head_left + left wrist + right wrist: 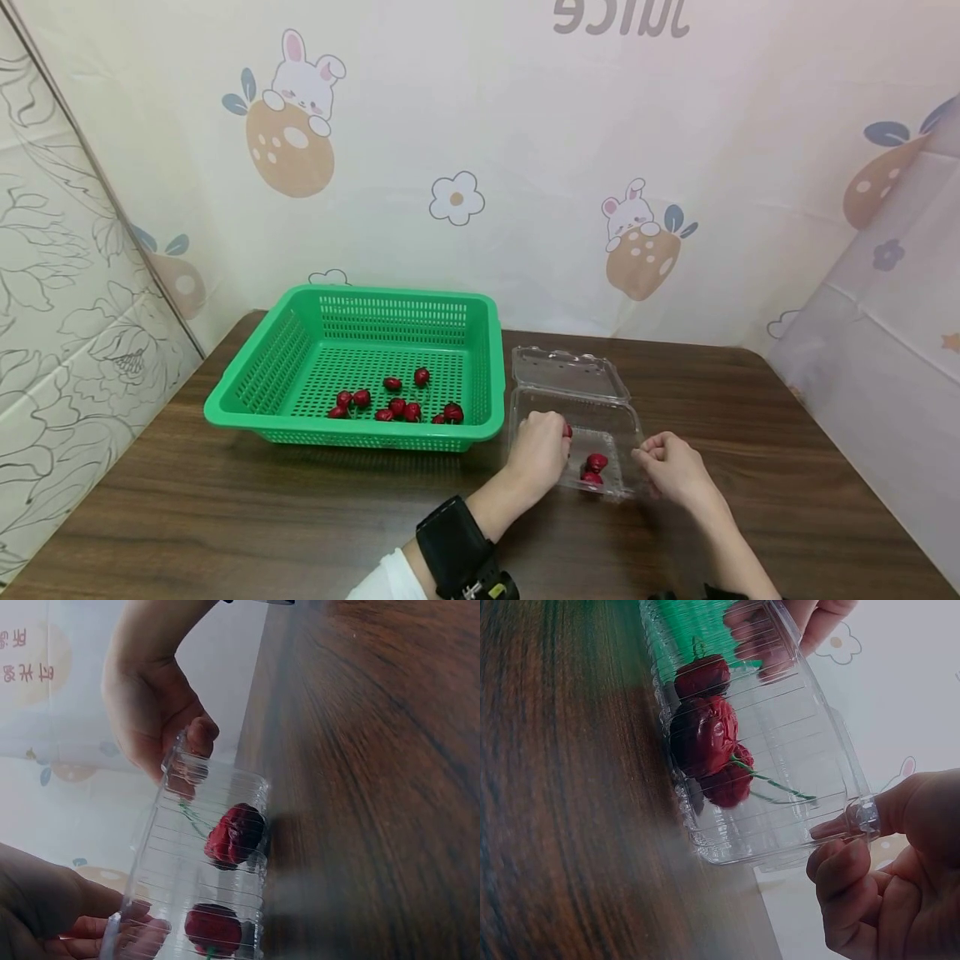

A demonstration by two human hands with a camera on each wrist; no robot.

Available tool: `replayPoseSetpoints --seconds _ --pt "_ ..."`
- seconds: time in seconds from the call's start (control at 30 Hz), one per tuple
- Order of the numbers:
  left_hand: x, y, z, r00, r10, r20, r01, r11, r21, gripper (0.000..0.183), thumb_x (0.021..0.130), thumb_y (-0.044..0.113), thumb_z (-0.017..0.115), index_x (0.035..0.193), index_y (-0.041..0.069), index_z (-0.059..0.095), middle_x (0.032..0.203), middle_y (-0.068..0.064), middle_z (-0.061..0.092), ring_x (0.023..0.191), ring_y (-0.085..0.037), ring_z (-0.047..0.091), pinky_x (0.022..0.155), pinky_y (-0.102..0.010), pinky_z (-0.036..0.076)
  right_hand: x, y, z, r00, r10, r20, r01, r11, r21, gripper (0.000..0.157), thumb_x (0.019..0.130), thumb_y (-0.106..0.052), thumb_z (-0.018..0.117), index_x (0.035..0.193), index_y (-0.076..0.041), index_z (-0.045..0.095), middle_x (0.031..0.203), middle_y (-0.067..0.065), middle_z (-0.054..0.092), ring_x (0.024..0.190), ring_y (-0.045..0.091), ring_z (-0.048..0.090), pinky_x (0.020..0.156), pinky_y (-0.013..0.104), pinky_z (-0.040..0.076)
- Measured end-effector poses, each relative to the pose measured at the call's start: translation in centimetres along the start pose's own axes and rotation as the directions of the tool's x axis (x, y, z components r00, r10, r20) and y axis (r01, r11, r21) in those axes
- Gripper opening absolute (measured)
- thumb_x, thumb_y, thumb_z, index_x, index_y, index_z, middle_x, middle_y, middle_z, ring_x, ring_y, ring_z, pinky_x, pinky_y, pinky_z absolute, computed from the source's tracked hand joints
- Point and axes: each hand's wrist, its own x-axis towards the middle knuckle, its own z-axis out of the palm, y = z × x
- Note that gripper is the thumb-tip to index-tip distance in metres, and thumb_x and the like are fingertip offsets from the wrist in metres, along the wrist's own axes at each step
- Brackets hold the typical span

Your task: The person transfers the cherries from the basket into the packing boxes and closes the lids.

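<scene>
My left hand reaches over the rim of a clear plastic clamshell box, its fingers bent inside. A bit of red shows at its fingertips, seemingly a cherry in its grip, mostly hidden by the fingers. At the box's near right corner, my right hand pinches the rim between thumb and fingers. Dark red cherries with green stems lie on the box floor; the right wrist view shows one cherry below the left fingers. The box's lid lies folded back.
To the left stands a green plastic basket with several cherries along its near side. Both it and the box stand on a dark wooden table. A printed curtain hangs right behind.
</scene>
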Motion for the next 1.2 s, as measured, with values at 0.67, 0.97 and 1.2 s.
replayPoseSetpoints --seconds 0.67,0.97,1.2 --pt "-1.4 1.0 -3.7 0.999 0.044 -0.032 -0.044 0.999 0.008 0.010 0.080 0.021 0.067 0.075 0.012 0.066 0.064 0.006 0.056 0.048 -0.003 0.045 0.039 -0.016 0.033 0.2 0.2 0.0 1.000 -0.004 0.016 0.004 1.000 -0.011 0.018 0.088 -0.010 0.048 0.093 0.006 0.042 0.053 0.001 0.048 0.043 0.015 0.048 0.045 0.029 0.037" --pt "-1.4 0.3 -6.1 0.997 0.056 -0.059 -0.055 0.998 0.023 0.012 0.080 0.021 0.067 0.082 0.009 0.066 0.074 0.000 0.061 0.057 -0.008 0.052 0.043 -0.016 0.037 0.2 0.1 0.0 1.000 -0.012 0.014 0.013 1.000 -0.003 0.018 0.088 -0.010 0.048 0.092 0.007 0.042 0.053 0.001 0.047 0.042 0.015 0.048 0.046 0.029 0.038" --pt "-1.2 -0.9 -7.9 0.995 0.040 -0.091 -0.034 0.997 0.073 0.013 0.080 0.022 0.066 0.082 0.009 0.065 0.075 0.000 0.060 0.063 -0.011 0.056 0.046 -0.019 0.040 0.2 0.3 0.0 1.000 -0.023 0.011 0.023 1.000 -0.004 0.019 0.089 -0.011 0.048 0.092 0.007 0.042 0.053 0.001 0.047 0.042 0.015 0.047 0.044 0.029 0.037"
